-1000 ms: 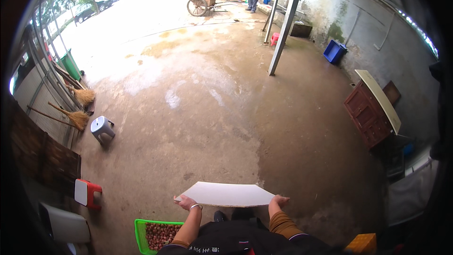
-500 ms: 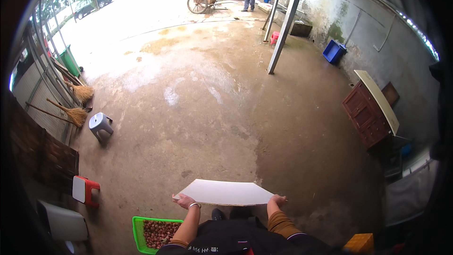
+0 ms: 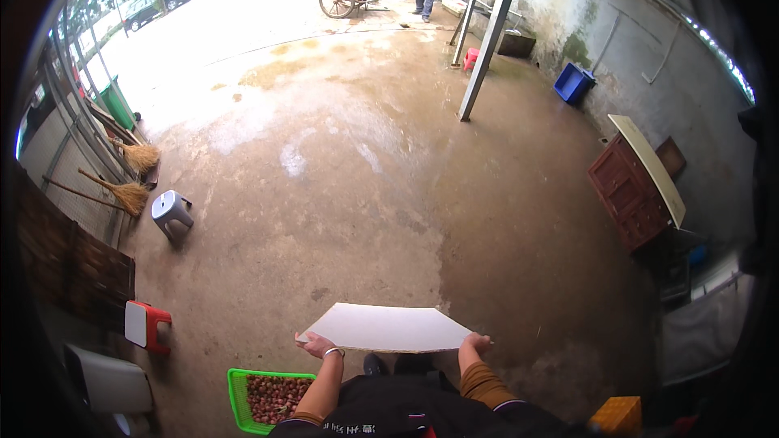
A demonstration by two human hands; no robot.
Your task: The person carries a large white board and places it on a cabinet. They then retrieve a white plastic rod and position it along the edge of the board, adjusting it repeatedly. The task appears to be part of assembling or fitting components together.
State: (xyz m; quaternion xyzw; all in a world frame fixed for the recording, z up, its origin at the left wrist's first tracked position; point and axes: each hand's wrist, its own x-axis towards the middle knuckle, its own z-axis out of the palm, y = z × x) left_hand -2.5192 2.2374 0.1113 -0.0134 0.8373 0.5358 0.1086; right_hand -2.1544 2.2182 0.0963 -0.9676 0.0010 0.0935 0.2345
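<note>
Glistening beyond the board (image 3: pixel 388 328), floor (image 3: pixel 324 203) meets stained wall (image 3: pixel 626 73).

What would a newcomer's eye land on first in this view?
Most likely the white board at the lower middle, held by its ends between the left fingers and the right fingers. Next comes the bright green basket at the bottom, left of centre, with small reddish bulbs in it. Farther off, at upper right, a blue crate stands out by the grey wall.
</note>
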